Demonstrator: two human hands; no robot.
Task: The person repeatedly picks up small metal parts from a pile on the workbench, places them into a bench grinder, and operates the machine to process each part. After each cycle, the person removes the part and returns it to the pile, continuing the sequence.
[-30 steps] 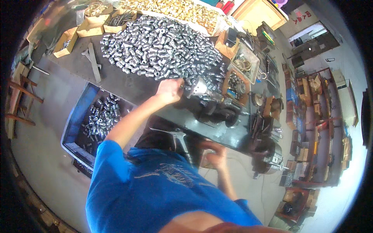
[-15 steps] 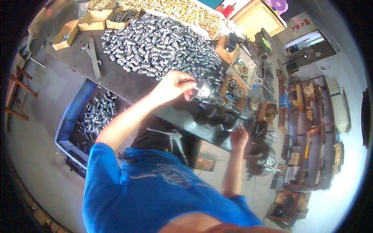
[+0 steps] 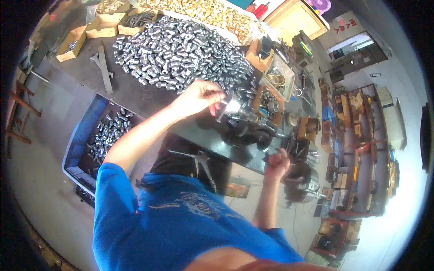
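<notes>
Grey concrete flooring surrounded a long, dark steel workbench point(image 3: 131, 92), its top dull and scuffed, with cluttered shelving along the far wall. Across the bench spread a broad heap of short, bright metal cylinders point(image 3: 181, 49), each glinting and roughly thimble-shaped; beyond it lay a band of smaller brass-coloured pieces point(image 3: 212, 11). Below the bench edge stood a blue plastic crate point(image 3: 81, 135), rectangular and shallow, partly filled with more of the silvery cylinders. Open cardboard boxes point(image 3: 101, 27) sat at the bench's left end beside a flat grey metal bar point(image 3: 106, 74). A dark, rounded machine point(image 3: 251, 131) was mounted at the bench's near edge. The left hand point(image 3: 199, 97), arm extended from a blue sleeve, had thumb and fingertips pressed together in a pinch on one shiny metal cylinder point(image 3: 231, 106), held just at the machine's left end, close to the heap. The right hand point(image 3: 278, 163) was curled into a fist around a dark handle at the machine's lower right; the handle itself was mostly hidden.
</notes>
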